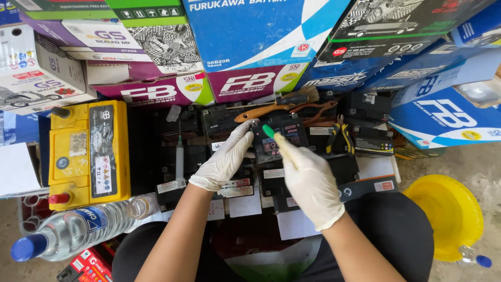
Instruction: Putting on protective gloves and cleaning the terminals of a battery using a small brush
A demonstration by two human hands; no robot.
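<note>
Small black batteries (pixel 276 137) lie in rows on a low spot, with stacked boxes (pixel 250 47) behind. My left hand (pixel 225 159) rests its fingers on one battery. My right hand (pixel 309 180) pinches a small green tool (pixel 268 130) above it. A syringe (pixel 179 156) and yellow battery (pixel 88 154) sit left of it.

Gloved left hand (pixel 223 159) rests fingertips on a small black battery (pixel 276 137) while gloved right hand (pixel 308 180) pinches a small green cap (pixel 268 130) just above it. Yellow battery (pixel 88 154) at left w/ plastic water bottle (pixel 78 230) nearby; yellow bowl (pixel 449 214) at right; stacked boxes (pixel 261 42) at far side.
</note>
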